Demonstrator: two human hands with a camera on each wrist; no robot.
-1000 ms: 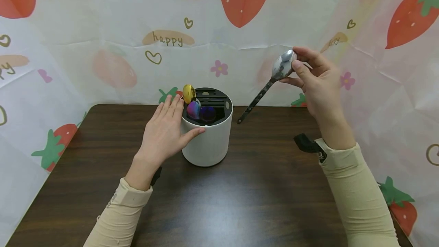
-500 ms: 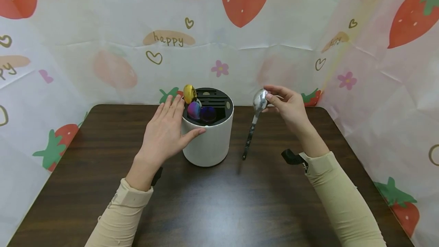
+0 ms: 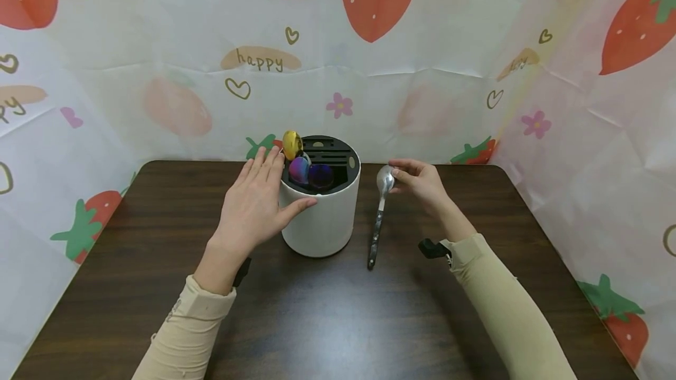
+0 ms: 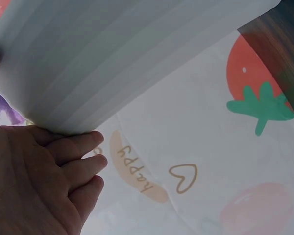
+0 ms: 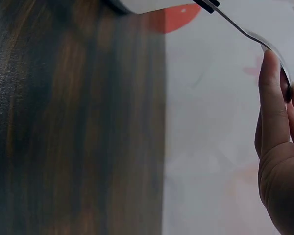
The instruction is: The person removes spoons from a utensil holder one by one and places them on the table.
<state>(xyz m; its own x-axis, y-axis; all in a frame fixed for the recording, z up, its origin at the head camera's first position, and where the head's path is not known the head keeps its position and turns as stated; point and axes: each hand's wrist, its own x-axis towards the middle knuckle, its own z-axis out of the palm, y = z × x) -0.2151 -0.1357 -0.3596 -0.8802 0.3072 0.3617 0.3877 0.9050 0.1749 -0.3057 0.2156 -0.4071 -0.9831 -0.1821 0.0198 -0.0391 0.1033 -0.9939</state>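
Observation:
In the head view my right hand (image 3: 425,189) pinches a spoon (image 3: 375,233) by its silver bowl, between thumb and fingers. The spoon's dark patterned handle points down toward me, just right of a white cylindrical holder (image 3: 319,224). My left hand (image 3: 250,210) rests against the holder's left side with fingers straight and thumb across its front. A gold spoon head (image 3: 291,145), an iridescent purple-blue one (image 3: 298,170) and a dark blue one (image 3: 320,176) stick up from the black slotted top. In the right wrist view the pinched spoon bowl (image 5: 279,63) shows edge-on.
The dark wooden table (image 3: 296,333) lies under both arms. Behind it and at both sides hangs a white sheet (image 3: 449,28) printed with strawberries, hearts and flowers. A black strap (image 3: 433,248) sits at the right wrist.
My right hand has lowered the spoon from the upper right, down and left beside the holder. The spoon has swung from slanted to nearly upright in view. My left hand has stayed put.

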